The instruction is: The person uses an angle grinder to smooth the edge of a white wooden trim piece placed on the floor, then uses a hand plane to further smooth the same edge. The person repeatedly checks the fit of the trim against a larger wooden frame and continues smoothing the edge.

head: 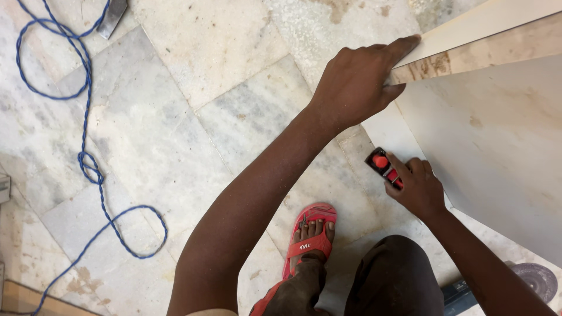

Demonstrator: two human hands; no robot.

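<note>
I take the pale board (497, 134) at the right as my landmark. My left hand (360, 82) rests at the board's upper left corner, palm down, fingers stretched flat and pressing along the raw wooden edge (468, 55); it grips nothing, only bears on the board. My right hand (417, 188) sits lower, just at the board's left edge, curled tight round a small red and black tool (383, 167), whose red button end pokes out above the fingers and touches the board's edge. What kind of tool it is I cannot tell.

Left of the board, my foot in a red sandal (310, 237) stands on the marble floor (193, 117), below the left forearm. Well away from the board, on the far left, a blue twisted cord (93, 175) loops across the tiles. Below the board's lower corner, a grey round disc (535, 281) lies on the floor beside a dark object that I cannot make out. A dark knee fills the bottom of the view, between the sandal and the disc.
</note>
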